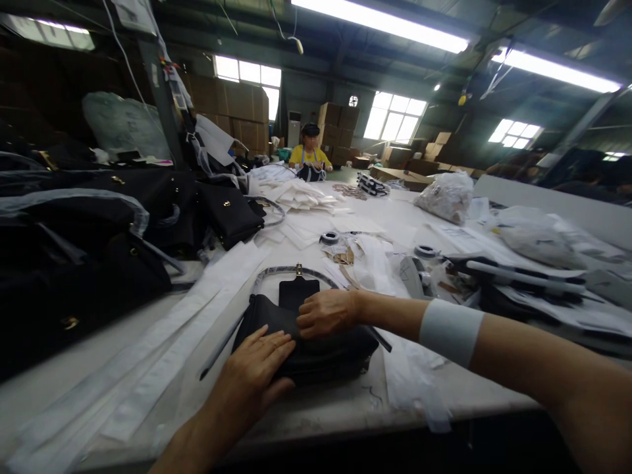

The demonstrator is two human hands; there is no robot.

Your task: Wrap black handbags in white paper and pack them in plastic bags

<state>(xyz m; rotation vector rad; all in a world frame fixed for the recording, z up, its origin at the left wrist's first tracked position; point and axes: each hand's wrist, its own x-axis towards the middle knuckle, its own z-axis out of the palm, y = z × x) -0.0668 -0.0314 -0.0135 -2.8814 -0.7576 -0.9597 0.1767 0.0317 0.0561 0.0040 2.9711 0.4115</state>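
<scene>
A black handbag (326, 355) lies on the white table in front of me. Its flap tab (296, 293) points away from me, with a gold clasp (299, 270) at the tip. A handle wrapped in clear plastic (266, 271) arches behind the bag. My left hand (259, 365) rests flat on the bag's left part, fingers stretched out. Over the upper middle, beside the flap tab, my right hand (326, 313) has its fingers curled together against the bag. Whatever those fingers may hold is hidden.
Several black handbags (118, 217) are piled at the left. White strips (187, 329) run along the table beside them. Tape rolls (329, 238), white sheets (301, 197) and plastic bags (447, 196) lie farther back. A person in yellow (309, 157) sits at the far end.
</scene>
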